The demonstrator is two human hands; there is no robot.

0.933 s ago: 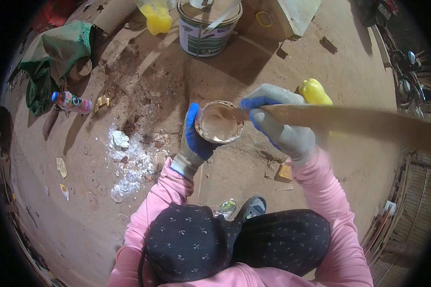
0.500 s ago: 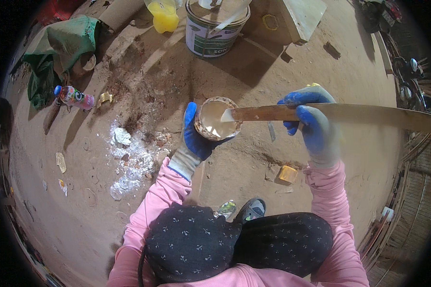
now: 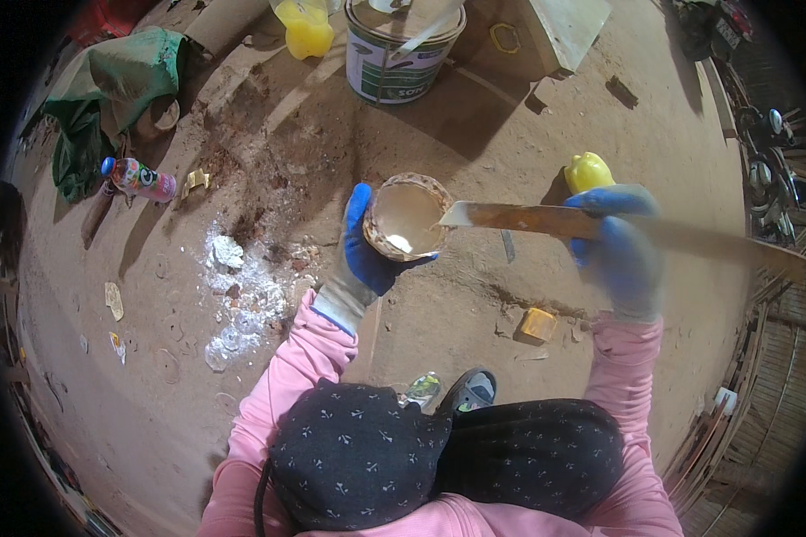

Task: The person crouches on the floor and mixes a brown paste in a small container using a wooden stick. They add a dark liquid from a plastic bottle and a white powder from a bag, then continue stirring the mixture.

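Note:
My left hand (image 3: 364, 253), in a blue glove, holds a small round bowl (image 3: 407, 217) with a pale cream paste inside. A long flat wooden stick (image 3: 533, 219) lies across the view, its pale tip resting at the bowl's right rim. My right hand (image 3: 616, 246), also in a blue glove, grips that stick near its middle. Both arms wear pink sleeves. A dark patterned cloth on my lap fills the lower middle.
A large paint tin (image 3: 394, 49) with a stirrer stands at the top, a yellow jug (image 3: 304, 22) beside it. A yellow bottle (image 3: 587, 169) sits behind my right hand. Green cloth (image 3: 107, 94), a small drink bottle (image 3: 134, 177) and white powder (image 3: 242, 295) lie on the dirt floor.
My right hand has slid outward along the stick and drawn it to the right. The stick's tip has come from inside the bowl to its right rim.

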